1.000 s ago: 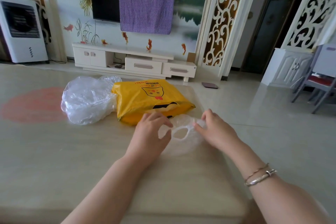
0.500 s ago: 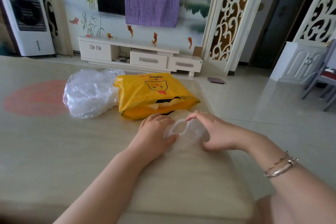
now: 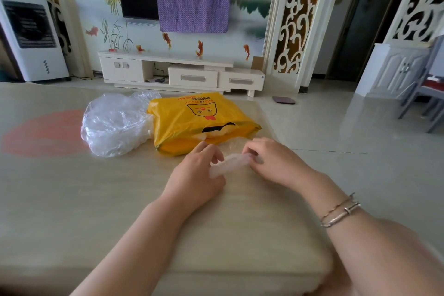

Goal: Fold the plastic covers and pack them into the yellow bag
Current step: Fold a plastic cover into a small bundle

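Note:
A clear plastic cover [image 3: 228, 164], folded into a narrow strip, lies between my two hands just in front of the yellow bag [image 3: 197, 120]. My left hand [image 3: 195, 175] pinches the strip's left end and my right hand [image 3: 274, 161] pinches its right end. The yellow bag lies flat on the beige table [image 3: 96, 199] with its opening toward me. A heap of loose clear plastic covers [image 3: 115, 122] sits to the left of the bag, touching it.
The table's right edge runs close beside my right forearm, with tiled floor beyond. A white TV cabinet [image 3: 182, 72] stands against the far wall, an air cooler [image 3: 31, 36] at the far left, and a chair [image 3: 427, 94] at the right.
The cover was a wider, open loop under my hands a second ago; now it is pressed into a narrow strip held at both ends. My hands moved slightly nearer the bag.

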